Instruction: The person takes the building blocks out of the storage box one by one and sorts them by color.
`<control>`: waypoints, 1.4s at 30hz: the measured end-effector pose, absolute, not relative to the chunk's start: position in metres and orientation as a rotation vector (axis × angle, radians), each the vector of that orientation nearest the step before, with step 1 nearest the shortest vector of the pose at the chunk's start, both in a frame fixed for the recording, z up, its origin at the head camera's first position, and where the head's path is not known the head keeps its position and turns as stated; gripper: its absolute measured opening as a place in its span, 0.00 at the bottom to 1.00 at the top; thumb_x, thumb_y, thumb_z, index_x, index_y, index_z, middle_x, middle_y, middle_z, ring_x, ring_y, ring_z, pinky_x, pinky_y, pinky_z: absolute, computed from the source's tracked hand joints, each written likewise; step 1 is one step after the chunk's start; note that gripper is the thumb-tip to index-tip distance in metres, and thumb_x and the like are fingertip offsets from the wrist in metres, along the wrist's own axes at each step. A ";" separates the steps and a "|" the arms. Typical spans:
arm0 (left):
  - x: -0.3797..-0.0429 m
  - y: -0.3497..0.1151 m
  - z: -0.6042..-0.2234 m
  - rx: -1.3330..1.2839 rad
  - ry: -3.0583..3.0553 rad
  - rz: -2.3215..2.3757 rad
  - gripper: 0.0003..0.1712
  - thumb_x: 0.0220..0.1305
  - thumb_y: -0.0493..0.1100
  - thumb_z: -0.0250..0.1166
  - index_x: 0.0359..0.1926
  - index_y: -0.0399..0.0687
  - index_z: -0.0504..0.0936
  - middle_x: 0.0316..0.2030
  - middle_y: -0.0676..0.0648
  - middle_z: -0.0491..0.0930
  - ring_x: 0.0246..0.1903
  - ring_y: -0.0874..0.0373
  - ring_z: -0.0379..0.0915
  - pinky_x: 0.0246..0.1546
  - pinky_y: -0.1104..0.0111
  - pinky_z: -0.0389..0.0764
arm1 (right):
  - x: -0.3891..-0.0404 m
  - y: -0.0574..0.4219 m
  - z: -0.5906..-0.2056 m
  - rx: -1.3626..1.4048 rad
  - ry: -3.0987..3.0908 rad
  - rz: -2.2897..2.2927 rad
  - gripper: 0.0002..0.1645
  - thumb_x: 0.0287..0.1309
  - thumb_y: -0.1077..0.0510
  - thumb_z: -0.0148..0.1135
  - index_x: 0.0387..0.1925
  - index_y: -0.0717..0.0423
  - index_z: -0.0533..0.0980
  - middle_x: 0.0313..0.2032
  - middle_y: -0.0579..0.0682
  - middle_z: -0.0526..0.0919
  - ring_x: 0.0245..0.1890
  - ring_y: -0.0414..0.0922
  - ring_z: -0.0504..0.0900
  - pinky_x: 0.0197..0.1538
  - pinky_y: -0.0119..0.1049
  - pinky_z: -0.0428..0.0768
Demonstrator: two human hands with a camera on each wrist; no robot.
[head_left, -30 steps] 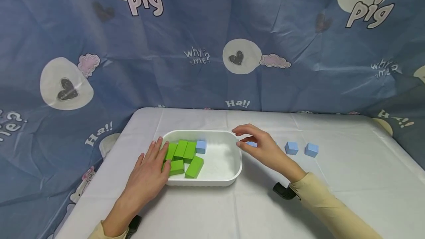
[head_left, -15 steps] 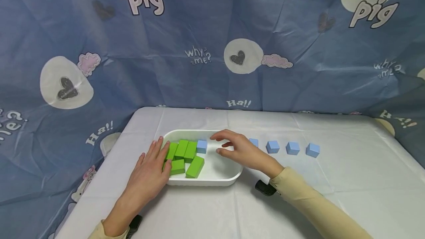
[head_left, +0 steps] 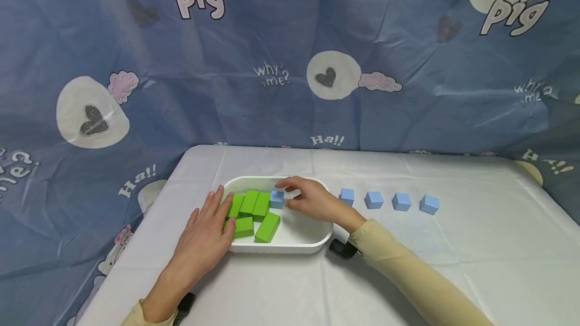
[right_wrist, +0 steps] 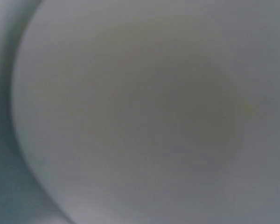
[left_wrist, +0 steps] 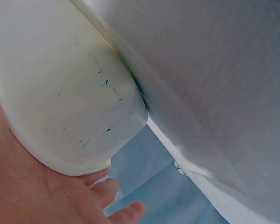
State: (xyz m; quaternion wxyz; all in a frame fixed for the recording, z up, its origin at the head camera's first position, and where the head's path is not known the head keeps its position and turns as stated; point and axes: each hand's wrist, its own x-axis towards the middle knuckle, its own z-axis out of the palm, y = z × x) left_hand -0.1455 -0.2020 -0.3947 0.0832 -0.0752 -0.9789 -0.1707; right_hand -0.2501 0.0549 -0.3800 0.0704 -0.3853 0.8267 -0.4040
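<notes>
In the head view a white tray (head_left: 290, 248) holds several green blocks (head_left: 267, 228) and one light blue cube (head_left: 277, 199). My left hand (head_left: 204, 235) lies over the tray's left end with straight fingers, overlapping the leftmost green blocks. The left wrist view shows that hand (left_wrist: 42, 191) along the rim and the tray's outer wall (left_wrist: 84, 93). My right hand (head_left: 310, 200) reaches over the tray's right side. Its index finger is just behind the blue cube and its thumb at the cube's right side, with a gap between them.
Several light blue cubes (head_left: 374, 200) stand in a row on the white-covered table (head_left: 489, 230), right of the tray. A blue printed cloth (head_left: 254, 24) hangs behind. Only a blurred, pale curved surface (right_wrist: 130, 116) fills most of the right wrist view.
My right hand has moved left, from the tray's right edge to the blue cube inside, uncovering the row of cubes on the table. My left hand has stayed in place.
</notes>
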 end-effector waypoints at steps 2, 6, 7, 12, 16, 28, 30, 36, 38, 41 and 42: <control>-0.145 -0.202 -0.395 -0.220 -2.923 -0.507 0.32 0.76 0.50 0.45 0.75 0.42 0.58 0.76 0.40 0.46 0.75 0.44 0.40 0.66 0.39 0.49 | -0.252 0.052 -0.380 -1.152 2.500 -1.164 0.26 0.61 0.69 0.62 0.61 0.62 0.73 0.58 0.55 0.78 0.58 0.55 0.77 0.56 0.42 0.78; -0.145 -0.202 -0.396 -0.214 -2.926 -0.514 0.32 0.76 0.50 0.45 0.75 0.41 0.58 0.76 0.40 0.46 0.75 0.44 0.40 0.66 0.39 0.49 | -0.255 0.049 -0.382 -1.158 2.473 -1.103 0.27 0.60 0.69 0.61 0.62 0.63 0.72 0.60 0.56 0.77 0.59 0.54 0.76 0.57 0.41 0.77; -0.145 -0.202 -0.396 -0.214 -2.926 -0.516 0.32 0.76 0.50 0.45 0.75 0.41 0.59 0.76 0.41 0.47 0.75 0.44 0.40 0.66 0.39 0.48 | -0.256 0.048 -0.382 -1.155 2.458 -1.100 0.28 0.60 0.70 0.61 0.63 0.63 0.72 0.60 0.56 0.76 0.59 0.53 0.77 0.56 0.39 0.78; -0.145 -0.203 -0.395 -0.219 -2.922 -0.516 0.32 0.76 0.50 0.45 0.75 0.41 0.59 0.76 0.40 0.47 0.75 0.44 0.39 0.66 0.39 0.48 | -0.260 0.046 -0.386 -1.150 2.414 -1.085 0.30 0.59 0.71 0.62 0.64 0.62 0.71 0.59 0.57 0.76 0.53 0.51 0.80 0.46 0.32 0.80; -0.146 -0.203 -0.394 -0.224 -2.915 -0.517 0.32 0.76 0.50 0.45 0.75 0.41 0.59 0.76 0.40 0.47 0.75 0.44 0.39 0.66 0.39 0.48 | -0.263 0.045 -0.385 -1.168 2.413 -1.059 0.31 0.57 0.71 0.64 0.63 0.63 0.72 0.59 0.57 0.77 0.48 0.50 0.82 0.43 0.29 0.79; -0.146 -0.202 -0.393 -0.224 -2.931 -0.518 0.33 0.76 0.50 0.45 0.76 0.41 0.55 0.76 0.40 0.46 0.75 0.43 0.39 0.66 0.38 0.48 | -0.260 0.045 -0.385 -1.068 2.395 -1.035 0.28 0.49 0.76 0.63 0.56 0.66 0.77 0.51 0.57 0.81 0.43 0.50 0.83 0.45 0.28 0.78; -0.146 -0.203 -0.393 -0.225 -2.930 -0.514 0.33 0.76 0.50 0.45 0.76 0.41 0.56 0.76 0.40 0.46 0.75 0.43 0.39 0.66 0.38 0.48 | -0.260 0.045 -0.386 -1.039 2.399 -1.035 0.27 0.49 0.76 0.63 0.55 0.65 0.77 0.49 0.56 0.82 0.43 0.49 0.83 0.44 0.28 0.78; -0.146 -0.203 -0.393 -0.224 -2.928 -0.524 0.33 0.77 0.50 0.44 0.76 0.41 0.56 0.76 0.40 0.46 0.75 0.43 0.39 0.66 0.38 0.48 | -0.260 0.043 -0.386 -0.966 2.393 -1.066 0.24 0.51 0.73 0.65 0.52 0.63 0.79 0.47 0.53 0.82 0.42 0.45 0.82 0.42 0.28 0.79; -0.146 -0.202 -0.393 -0.223 -2.928 -0.529 0.33 0.77 0.50 0.44 0.76 0.41 0.55 0.76 0.40 0.46 0.75 0.43 0.40 0.66 0.38 0.48 | -0.259 0.043 -0.385 -0.962 2.385 -1.090 0.23 0.52 0.72 0.66 0.53 0.62 0.78 0.46 0.53 0.82 0.42 0.45 0.82 0.42 0.28 0.80; -0.146 -0.202 -0.393 -0.223 -2.929 -0.528 0.34 0.77 0.51 0.44 0.77 0.42 0.53 0.76 0.40 0.46 0.75 0.43 0.40 0.66 0.39 0.48 | -0.260 0.045 -0.386 -0.987 2.371 -1.144 0.22 0.54 0.70 0.66 0.53 0.62 0.78 0.46 0.53 0.81 0.44 0.46 0.83 0.44 0.30 0.79; -0.146 -0.202 -0.393 -0.222 -2.929 -0.526 0.34 0.77 0.51 0.44 0.77 0.42 0.53 0.76 0.40 0.46 0.74 0.43 0.40 0.66 0.38 0.48 | -0.260 0.046 -0.386 -0.996 2.364 -1.168 0.22 0.55 0.70 0.66 0.53 0.62 0.78 0.46 0.53 0.81 0.44 0.46 0.83 0.45 0.30 0.79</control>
